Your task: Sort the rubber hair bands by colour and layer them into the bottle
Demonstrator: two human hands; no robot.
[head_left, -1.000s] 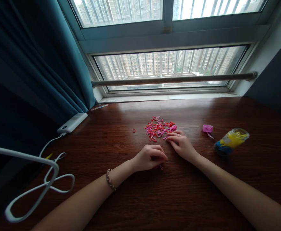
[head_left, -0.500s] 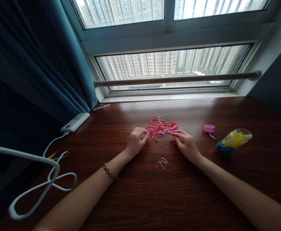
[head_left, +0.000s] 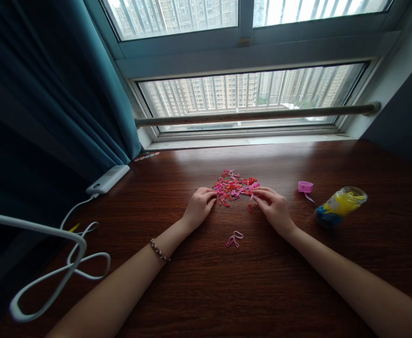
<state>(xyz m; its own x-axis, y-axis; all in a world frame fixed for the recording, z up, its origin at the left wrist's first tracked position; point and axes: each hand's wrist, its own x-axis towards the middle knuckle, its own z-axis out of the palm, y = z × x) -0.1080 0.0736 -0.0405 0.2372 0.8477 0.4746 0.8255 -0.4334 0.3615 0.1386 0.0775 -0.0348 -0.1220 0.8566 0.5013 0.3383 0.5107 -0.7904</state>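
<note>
Pink and red plastic loops (head_left: 231,191) lie in a loose pile near the middle of the dark wooden table (head_left: 198,291). Nearer to me and apart from that pile is a small group of pink pieces (head_left: 232,240), resting directly on the wood.

Change noted: a second ago my left hand (head_left: 198,207) was over the small group; it is now at the pile's left edge, leaving the group uncovered. In my judgement this keeps the set-aside pieces distinct from the bulk, with both hands occupied at the pile. A single red loop (head_left: 250,207) also shows more clearly below my right fingertips than it did half a second ago.

Condition of hands: the left is half curled, palm down, thumb close to the forefinger, tips touching the pile's edge; whether it grips anything, I cannot tell. My right hand (head_left: 276,210) is loosely bent at the opposite edge, thumb and forefinger nearly together, a pale pink piece (head_left: 252,197) at their tips (pinched or merely touched, I cannot confirm).

Surroundings: to the right, a pink band (head_left: 305,187) and a clear jar (head_left: 340,206) with yellow and blue contents; far left, a white device (head_left: 109,180) with its cable attached.
</note>
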